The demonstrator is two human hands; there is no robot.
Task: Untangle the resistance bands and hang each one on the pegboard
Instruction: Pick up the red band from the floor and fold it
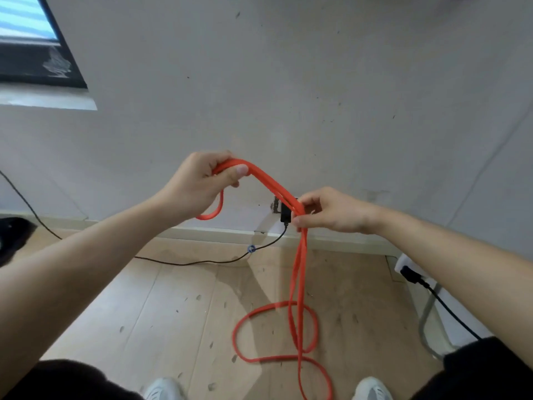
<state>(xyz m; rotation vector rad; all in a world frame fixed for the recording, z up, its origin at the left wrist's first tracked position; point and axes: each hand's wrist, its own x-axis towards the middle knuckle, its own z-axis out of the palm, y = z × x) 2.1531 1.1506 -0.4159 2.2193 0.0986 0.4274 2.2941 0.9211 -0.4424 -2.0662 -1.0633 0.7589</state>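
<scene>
A long orange resistance band (298, 272) runs between both hands in front of a grey wall. My left hand (199, 186) grips its doubled end at chest height, and a short loop hangs below that fist. My right hand (328, 210) pinches the doubled strands lower and to the right. From there the band drops to the wooden floor (173, 298), where it lies in crossing loops between my feet. No pegboard is in view.
A black plug sits in a wall socket (284, 210) behind the band, and its black cable (202, 262) trails left along the floor. A white power strip (409, 272) with a black cable lies at the right. A dark-framed window (31, 41) is at the upper left.
</scene>
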